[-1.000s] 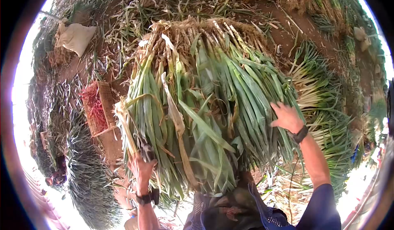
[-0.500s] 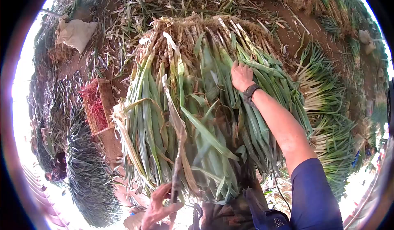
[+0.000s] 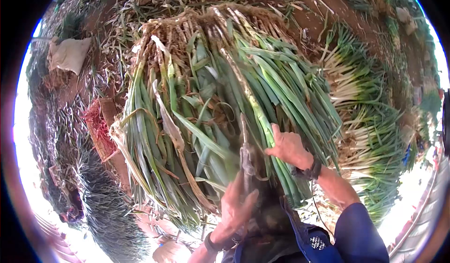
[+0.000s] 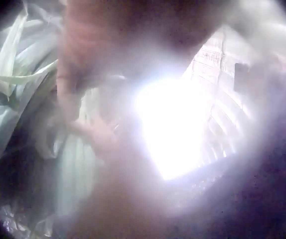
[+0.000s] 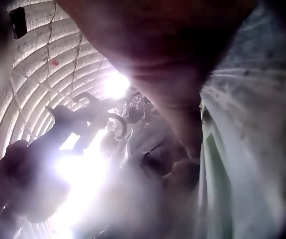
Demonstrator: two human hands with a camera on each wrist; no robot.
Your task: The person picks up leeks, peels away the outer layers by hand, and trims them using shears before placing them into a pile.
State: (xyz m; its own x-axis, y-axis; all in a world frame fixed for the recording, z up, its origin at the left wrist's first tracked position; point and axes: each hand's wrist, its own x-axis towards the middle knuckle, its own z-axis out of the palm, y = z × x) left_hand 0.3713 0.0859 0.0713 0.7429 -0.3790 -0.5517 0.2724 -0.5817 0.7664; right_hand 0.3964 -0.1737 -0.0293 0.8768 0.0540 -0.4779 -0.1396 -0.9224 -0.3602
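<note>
A large heap of leeks (image 3: 154, 136) lies before me, roots at the far end and leaves towards the body. My right hand (image 3: 290, 149) grips one leek (image 3: 253, 101) by its green part, with its pale, spotted stem pointing away over the heap. Close to its left, near the body, my left hand (image 3: 236, 206) holds a slim grey nozzle-like tool (image 3: 247, 160) with its tip pointing away. Motion blurs the tool. Bright glare washes out both wrist views. Pale green leaves (image 5: 215, 189) show beside the right hand in the right wrist view.
Peeled leeks with white stems (image 3: 349, 80) are stacked at the right. A basket (image 3: 108, 108) with red strands stands at the left, near a pale sack (image 3: 69, 55). More leek piles (image 3: 101, 202) lie at the lower left. A thin dark cord (image 3: 320, 213) hangs by the right arm.
My right hand went from open over the heap's right side to its middle, then drew back gripping a leek. The left hand brought the tool rightward from the heap's left side to the middle.
</note>
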